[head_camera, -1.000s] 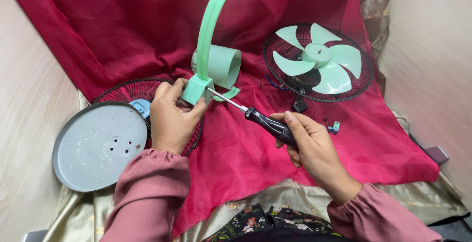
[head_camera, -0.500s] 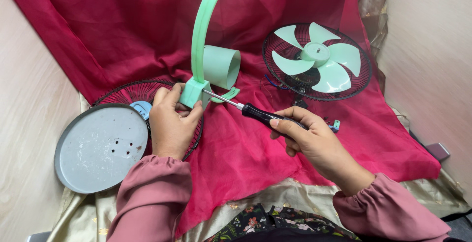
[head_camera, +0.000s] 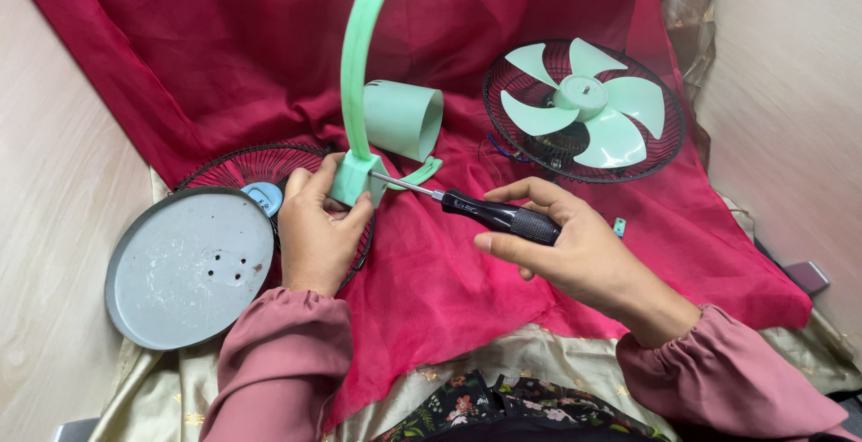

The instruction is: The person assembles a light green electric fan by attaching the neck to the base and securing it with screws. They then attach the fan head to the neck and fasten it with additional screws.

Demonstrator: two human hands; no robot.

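Pale wood-grain floor (head_camera: 54,226), crimson cloth (head_camera: 197,38) draped over gold satin fabric (head_camera: 153,397), soft even light

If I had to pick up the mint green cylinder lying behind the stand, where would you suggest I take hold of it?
Probably by its open rim. The mint green cylinder lies on its side on the red cloth with its open mouth facing right, so come from the right and pinch the thin wall there. The curved green stand, held by the left hand, blocks the left side.
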